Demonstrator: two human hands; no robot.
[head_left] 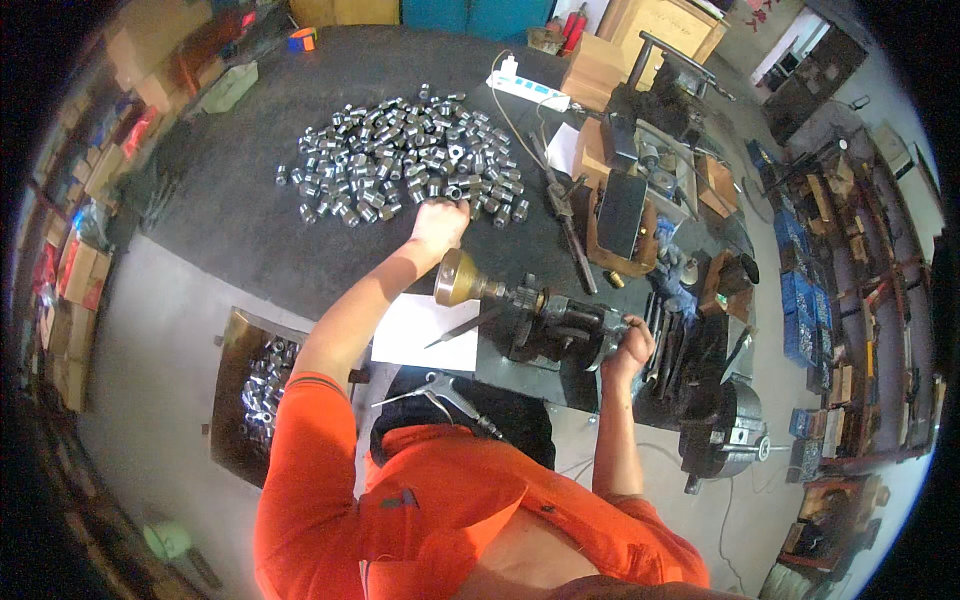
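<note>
My left hand is at the near edge of a pile of shiny metal fittings on the dark worktop. Its fingers are curled closed, and whatever they hold is hidden. Just below that hand, a brass-coloured round cup sits on the left end of a dark bench-mounted machine. At the machine's other end, my right hand is closed around the rim of its handwheel. Between me and the machine, a white sheet lies with a dark pointed tool across it.
An air blow gun lies before my body. Low on the left stands a bin of fittings. Right of the machine are a bench vise, long tools and a phone on a wooden box. A power strip lies farther back.
</note>
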